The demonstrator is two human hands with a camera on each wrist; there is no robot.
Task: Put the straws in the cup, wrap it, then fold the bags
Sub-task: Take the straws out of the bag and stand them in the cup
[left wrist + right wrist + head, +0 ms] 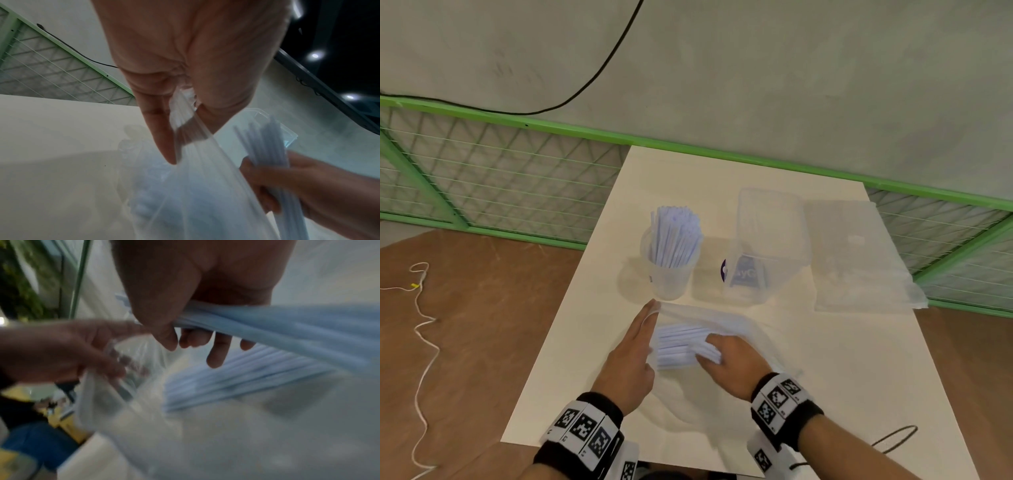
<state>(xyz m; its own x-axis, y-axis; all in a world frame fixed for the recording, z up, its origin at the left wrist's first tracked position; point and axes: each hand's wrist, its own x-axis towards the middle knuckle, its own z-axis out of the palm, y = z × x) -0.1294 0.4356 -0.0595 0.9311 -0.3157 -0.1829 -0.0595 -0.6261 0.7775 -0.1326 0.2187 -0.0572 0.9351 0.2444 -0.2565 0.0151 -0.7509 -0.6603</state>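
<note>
A clear plastic cup stands mid-table, full of upright pale blue straws. In front of it lies a clear plastic bag with more straws inside. My left hand pinches the bag's open edge between thumb and fingers. My right hand is inside the bag mouth and grips a bundle of straws; the right wrist view shows the bundle held under its thumb, with looser straws below.
A clear rectangular container with a blue-labelled item inside stands right of the cup. Another clear bag lies flat at the table's right edge. The white table backs onto a green mesh fence. Cords lie on the floor.
</note>
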